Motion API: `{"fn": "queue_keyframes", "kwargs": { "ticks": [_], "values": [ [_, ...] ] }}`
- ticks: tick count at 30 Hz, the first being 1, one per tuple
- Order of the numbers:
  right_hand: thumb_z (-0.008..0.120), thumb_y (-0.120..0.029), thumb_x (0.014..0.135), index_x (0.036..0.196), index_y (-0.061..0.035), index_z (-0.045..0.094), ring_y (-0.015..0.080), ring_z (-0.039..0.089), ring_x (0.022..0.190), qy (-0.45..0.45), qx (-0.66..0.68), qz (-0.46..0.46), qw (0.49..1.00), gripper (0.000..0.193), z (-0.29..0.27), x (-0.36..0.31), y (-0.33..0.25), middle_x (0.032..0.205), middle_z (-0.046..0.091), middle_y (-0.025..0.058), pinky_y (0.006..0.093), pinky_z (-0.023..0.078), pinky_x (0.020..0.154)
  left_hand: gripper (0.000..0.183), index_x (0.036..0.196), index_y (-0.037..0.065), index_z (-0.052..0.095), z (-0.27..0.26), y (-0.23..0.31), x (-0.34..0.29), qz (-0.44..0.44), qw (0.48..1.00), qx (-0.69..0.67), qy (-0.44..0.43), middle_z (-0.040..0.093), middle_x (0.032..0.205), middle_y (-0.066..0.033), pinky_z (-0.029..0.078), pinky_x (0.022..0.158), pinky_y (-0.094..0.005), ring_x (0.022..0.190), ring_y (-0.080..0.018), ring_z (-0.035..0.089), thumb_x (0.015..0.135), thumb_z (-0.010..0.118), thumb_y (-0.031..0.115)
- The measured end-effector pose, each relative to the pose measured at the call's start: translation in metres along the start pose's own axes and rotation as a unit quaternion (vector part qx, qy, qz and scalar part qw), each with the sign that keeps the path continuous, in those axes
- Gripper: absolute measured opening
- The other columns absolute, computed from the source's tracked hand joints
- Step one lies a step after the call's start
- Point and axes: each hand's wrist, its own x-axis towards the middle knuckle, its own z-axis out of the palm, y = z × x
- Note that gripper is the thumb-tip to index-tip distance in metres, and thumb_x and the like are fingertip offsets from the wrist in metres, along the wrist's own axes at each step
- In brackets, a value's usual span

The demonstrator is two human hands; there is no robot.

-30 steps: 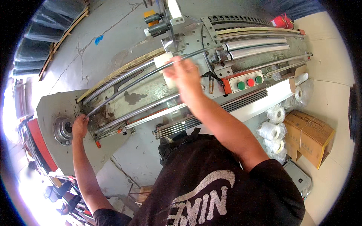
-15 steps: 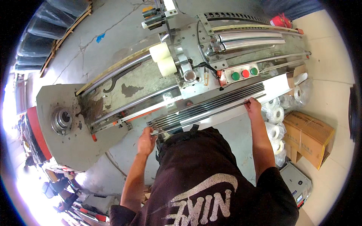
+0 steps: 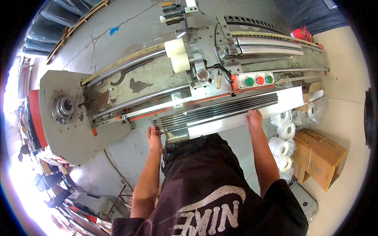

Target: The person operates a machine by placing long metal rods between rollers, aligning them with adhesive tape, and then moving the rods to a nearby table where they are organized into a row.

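Note:
Several thin dark rods [image 3: 220, 109] lie side by side on a white sheet [image 3: 289, 98] in front of me. My left hand [image 3: 154, 139] is closed on the left end of the nearest rod, its fingertips right by the ends of the others. Farther right, my right hand [image 3: 254, 120] has its fingers closed around the same rod, over the near edge of the sheet. That nearest rod runs almost parallel to the row, close against it.
Behind the rods stands a long grey machine [image 3: 130, 94] with rails, two cream rollers [image 3: 177, 56] and a button box [image 3: 258, 80]. Wrapped white rolls [image 3: 283, 147] and a cardboard box [image 3: 319, 155] are on the right.
The nearest rod has come closer to the row of other rods. My right hand has slid left along it. The whole view has shifted slightly.

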Motion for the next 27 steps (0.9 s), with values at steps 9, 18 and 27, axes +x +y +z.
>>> {"fn": "queue_keyframes", "kwargs": {
  "ticks": [9,18,27],
  "values": [
    [0.068,-0.007,0.086,0.106,-0.0025,0.065,0.016,0.056,0.081,-0.048,0.046,-0.063,0.996,0.021,0.007,0.007,0.009,0.094,0.064,0.0038,0.0333,0.044,0.07,0.059,0.158,0.01,0.043,0.025,0.019,0.009,0.019,0.967,0.254,-0.018,0.059,0.143,-0.011,0.042,0.113,-0.0403,0.129,-0.025,0.057,0.11,0.054,0.043],
    [0.069,-0.006,0.087,0.084,-0.0075,0.059,0.0126,0.047,0.068,-0.042,0.104,-0.052,0.992,0.011,0.007,0.013,0.01,0.078,0.051,0.0004,0.0304,0.039,0.061,0.064,0.159,0.008,0.043,0.019,0.014,0.022,0.003,0.987,0.109,-0.113,0.054,0.151,-0.0105,0.04,0.114,-0.0394,0.135,-0.0239,0.053,0.109,0.054,0.046],
    [0.07,-0.003,0.088,0.083,-0.0134,0.062,0.0101,0.054,0.071,-0.069,0.132,-0.068,0.987,0.014,-0.003,0.032,0.025,0.08,0.057,-0.0017,0.0232,0.047,0.061,0.058,0.154,0.007,0.049,0.007,-0.011,0.058,-0.04,0.988,0.084,-0.121,0.055,0.15,-0.0089,0.041,0.115,-0.0388,0.133,-0.0227,0.055,0.11,0.052,0.044]
  ]
}}
